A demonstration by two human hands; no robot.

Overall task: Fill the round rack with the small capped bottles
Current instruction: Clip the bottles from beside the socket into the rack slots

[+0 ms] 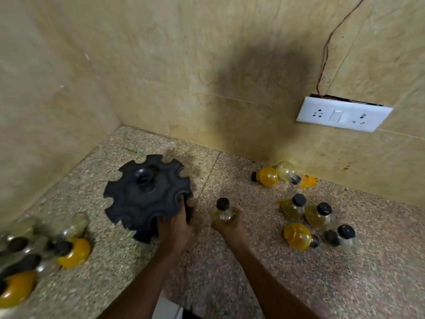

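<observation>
Head view: left hand (176, 226) apparently grips the black rack (147, 192); right hand (230, 223) clasps a bottle (222, 211).

Speckled stone worktop (230, 284) fills lower frame, beige walls behind. Black round rack (142, 194) left of centre, notched rim, every visible notch without bottle. Left hand (177, 226) grips rack's lower right edge. Right hand (230, 224) at centre holds clear bottle (222, 211) upright, black cap on top. Capped bottles at right: two lying by wall (276, 174), group of four nearer (317, 222), some yellow. Blurred bottle cluster at lower left (39, 254). White socket plate (342, 115) on wall, upper right, thin wire (326, 51) rising above it.
</observation>
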